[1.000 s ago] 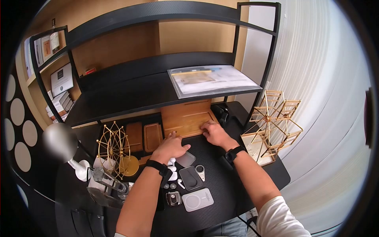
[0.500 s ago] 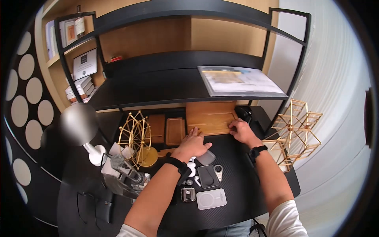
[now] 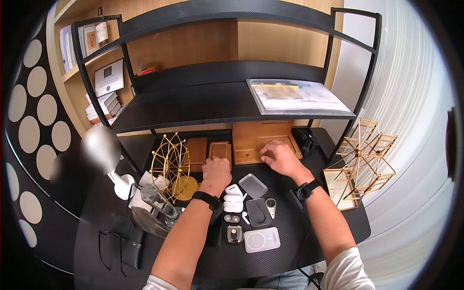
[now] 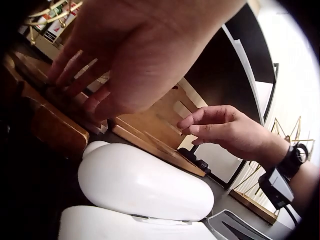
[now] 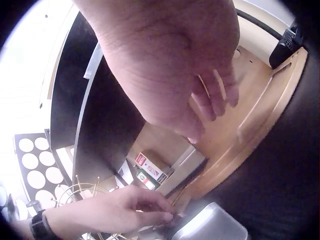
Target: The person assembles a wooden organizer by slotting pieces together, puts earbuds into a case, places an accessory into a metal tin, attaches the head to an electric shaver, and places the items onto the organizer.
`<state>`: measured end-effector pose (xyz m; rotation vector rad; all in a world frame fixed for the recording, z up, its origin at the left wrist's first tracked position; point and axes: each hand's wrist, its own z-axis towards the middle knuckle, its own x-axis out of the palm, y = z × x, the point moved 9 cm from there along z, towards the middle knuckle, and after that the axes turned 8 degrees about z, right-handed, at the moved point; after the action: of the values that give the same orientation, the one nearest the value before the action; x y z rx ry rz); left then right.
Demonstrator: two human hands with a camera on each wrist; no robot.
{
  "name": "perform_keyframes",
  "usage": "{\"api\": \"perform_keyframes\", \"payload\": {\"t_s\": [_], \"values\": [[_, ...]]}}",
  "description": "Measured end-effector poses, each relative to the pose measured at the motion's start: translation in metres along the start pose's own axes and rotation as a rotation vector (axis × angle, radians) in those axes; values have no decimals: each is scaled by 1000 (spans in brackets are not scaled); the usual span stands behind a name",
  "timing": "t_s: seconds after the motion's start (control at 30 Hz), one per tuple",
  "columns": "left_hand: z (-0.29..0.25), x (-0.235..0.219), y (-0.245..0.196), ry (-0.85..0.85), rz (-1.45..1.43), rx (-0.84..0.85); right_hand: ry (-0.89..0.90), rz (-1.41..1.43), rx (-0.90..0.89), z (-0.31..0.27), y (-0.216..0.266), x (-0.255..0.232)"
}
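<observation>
My left hand (image 3: pixel 216 175) reaches to the front end of a small wooden tray (image 3: pixel 220 149), its fingers right at the wood. In the left wrist view those fingers point down and stand slightly apart. Over a larger wooden stand (image 3: pixel 249 151) with a raised back panel, my right hand (image 3: pixel 282 157) hovers with loosely bent fingers and nothing in them. A flat brown wooden board (image 3: pixel 195 150) lies left of the small tray. Closest below my left hand are white earbud cases (image 3: pixel 233 205), seen large as a rounded white case (image 4: pixel 145 180) in the left wrist view.
A translucent grey lid (image 3: pixel 253 185), a dark shallow box (image 3: pixel 258 212), a white magnetic power bank (image 3: pixel 262 240) and a small camera-like device (image 3: pixel 234 234) lie in front. Gold wheel ornaments stand left (image 3: pixel 171 166) and right (image 3: pixel 360 164). A black shelf (image 3: pixel 193 108) overhangs the back.
My left hand has left the larger wooden stand and moved left to the small tray, uncovering the grey lid. My right hand has lifted off the stand's right side and shifted left. The view has swung left.
</observation>
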<state>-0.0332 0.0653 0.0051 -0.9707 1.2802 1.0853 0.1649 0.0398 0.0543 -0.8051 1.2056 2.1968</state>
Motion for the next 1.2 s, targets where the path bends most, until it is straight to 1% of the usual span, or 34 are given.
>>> {"api": "perform_keyframes", "payload": {"t_s": [0.07, 0.2, 0.27, 0.37, 0.43, 0.47, 0.53, 0.6, 0.67, 0.7, 0.77, 0.9, 0.97, 1.07, 1.1, 1.13, 1.17, 1.2], "values": [[-4, -2, 5, 18, -63, -55, 2, 12, 7, -3, 4, 0], [1, 4, 8, 3, -71, 3, 7, 41, 9, -10, 1, 1], [1, -3, 9, -79, -45, 6, 8, 52, 19, -12, -3, 1], [-6, -10, 9, -132, 24, 16, 8, 51, -14, -15, -3, 1], [-10, -20, 6, -151, 33, 16, 27, 160, 48, -14, -5, 4], [-12, -25, 5, -168, 39, 14, 27, 163, 47, -13, -3, 5], [-11, -18, 6, -161, 27, 16, 70, 219, 112, -10, -2, 13], [-9, -13, 5, -159, 10, 21, 85, 219, 101, -7, 3, 20], [-5, 1, 3, -7, 14, 37, 90, 215, 92, -4, 4, 22], [-4, 1, 1, -8, 15, 43, 95, 221, 91, -5, 3, 24], [-3, -4, 1, -79, 5, 48, 96, 219, 95, -7, 3, 24], [-4, -6, 6, -97, -3, 53, 120, 243, 152, -11, 0, 26], [-6, -6, 6, -132, -19, 82, 150, 324, 122, -9, -1, 36], [-11, -8, 7, -180, -45, 93, 172, 334, 132, -4, 3, 58], [-12, -9, 7, -179, -43, 95, 213, 344, 164, -2, 3, 68], [-13, -8, 7, -140, -29, 91, 211, 346, 165, 0, 8, 74], [-13, -6, 7, -102, -13, 87, 265, 253, 162, 1, 14, 84], [-13, -6, 7, -105, -10, 92, 316, 158, 159, 2, 19, 92]]}}
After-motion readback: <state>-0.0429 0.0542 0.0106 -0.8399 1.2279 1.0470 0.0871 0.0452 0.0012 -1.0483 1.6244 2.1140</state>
